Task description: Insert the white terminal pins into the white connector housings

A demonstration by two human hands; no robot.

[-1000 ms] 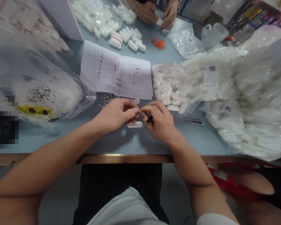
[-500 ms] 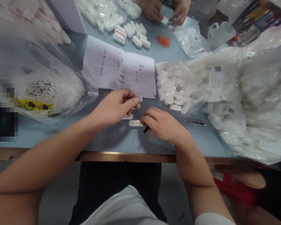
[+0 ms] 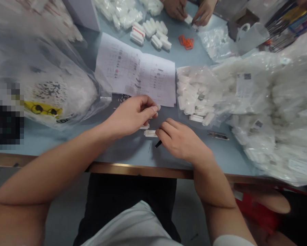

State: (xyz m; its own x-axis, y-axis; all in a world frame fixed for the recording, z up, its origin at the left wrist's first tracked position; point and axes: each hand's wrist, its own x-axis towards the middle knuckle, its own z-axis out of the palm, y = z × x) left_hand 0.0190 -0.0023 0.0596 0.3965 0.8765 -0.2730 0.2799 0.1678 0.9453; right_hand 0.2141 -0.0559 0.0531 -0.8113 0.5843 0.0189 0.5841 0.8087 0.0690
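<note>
**My hands work just apart above a white connector (image 3: 150, 133).**
My left hand (image 3: 131, 118) pinches a small white piece (image 3: 158, 107), my right hand (image 3: 180, 140) grips a slim black tool (image 3: 158, 144), and open blue worktop (image 3: 122, 155) runs to the front edge (image 3: 143, 170).

The left hand's (image 3: 130, 118) fingertips hide whatever they pinch, the right hand (image 3: 180, 141) covers most of a thin black stick (image 3: 158, 144), and the top edge cuts off a co-worker's hands (image 3: 177, 7) ahead.

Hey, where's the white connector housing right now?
The white connector housing lies on the blue table between the left hand and right hand in the head view, beside a smaller white piece.
</note>
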